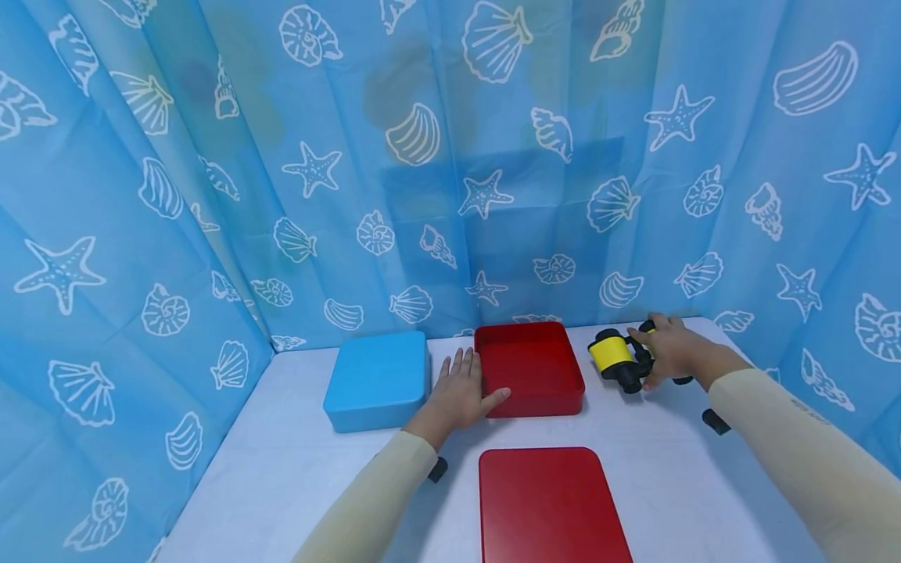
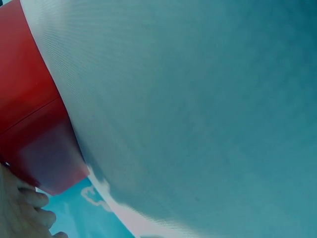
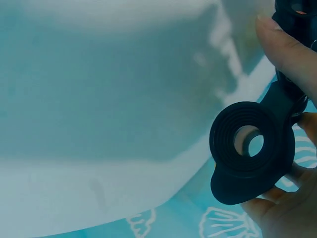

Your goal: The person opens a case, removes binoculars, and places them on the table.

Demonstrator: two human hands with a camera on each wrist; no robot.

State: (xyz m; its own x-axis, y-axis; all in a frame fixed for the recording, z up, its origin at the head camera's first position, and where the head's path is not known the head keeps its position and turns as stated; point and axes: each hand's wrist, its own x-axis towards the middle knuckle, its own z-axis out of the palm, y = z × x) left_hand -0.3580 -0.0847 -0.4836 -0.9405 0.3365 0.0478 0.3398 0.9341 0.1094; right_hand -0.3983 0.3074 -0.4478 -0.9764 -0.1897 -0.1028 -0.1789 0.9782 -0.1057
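A pair of black and yellow binoculars is at the right of the table, its eyepiece end large in the right wrist view. My right hand grips it from above, thumb on the near side and fingers round the far side. Left of it sits an uncovered red box with nothing inside. My left hand touches that box's left side, fingers straight and thumb spread toward its front wall. In the left wrist view, part of the box shows above the fingers.
A flat red lid lies in front of the box. To the left stands a light blue box, its top closed, near my left hand. Behind the white table hangs a blue curtain with white shell and starfish prints, also along both sides.
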